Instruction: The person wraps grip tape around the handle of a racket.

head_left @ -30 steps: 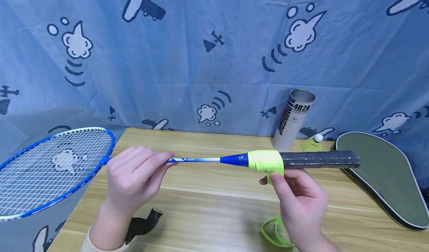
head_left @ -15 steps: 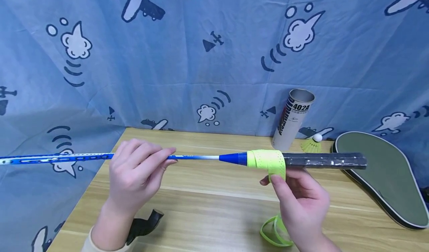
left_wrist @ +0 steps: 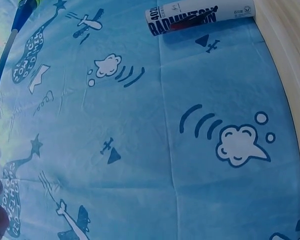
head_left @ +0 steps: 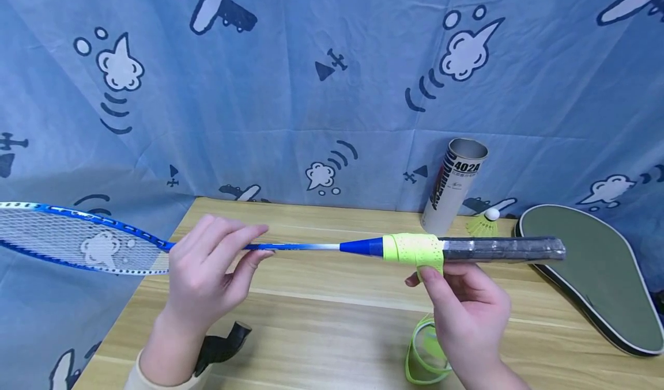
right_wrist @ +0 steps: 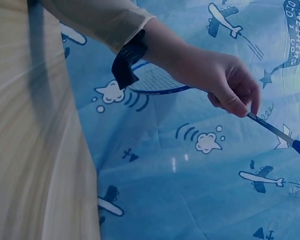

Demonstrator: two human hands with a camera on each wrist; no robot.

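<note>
A blue and white badminton racket (head_left: 311, 247) lies level across the head view, its strung head at far left. My left hand (head_left: 210, 272) holds the shaft near the racket head; the right wrist view shows this hand (right_wrist: 227, 82) pinching the shaft between thumb and fingers. Bright yellow-green grip tape (head_left: 412, 248) is wrapped round the handle next to the blue cone. Below the handle, my right hand (head_left: 469, 315) pinches the tape between thumb and fingers. Beyond the tape, the dark handle (head_left: 503, 249) shows bare. Looped green tape (head_left: 427, 358) appears below, partly hidden by the right hand.
A shuttlecock tube (head_left: 453, 185) stands at the back of the wooden table (head_left: 321, 321), with a yellow shuttlecock (head_left: 483, 223) beside it. To the right lies a green paddle-shaped case (head_left: 586, 269). Blue patterned cloth (head_left: 290, 90) hangs behind. A black strap piece (head_left: 223, 347) sits at the left wrist.
The racket has turned about its shaft, its head going edge-on and then tilting face-up again. The tape has moved slightly right along the handle; its loose loop has shifted. My left fingers have rolled the shaft.
</note>
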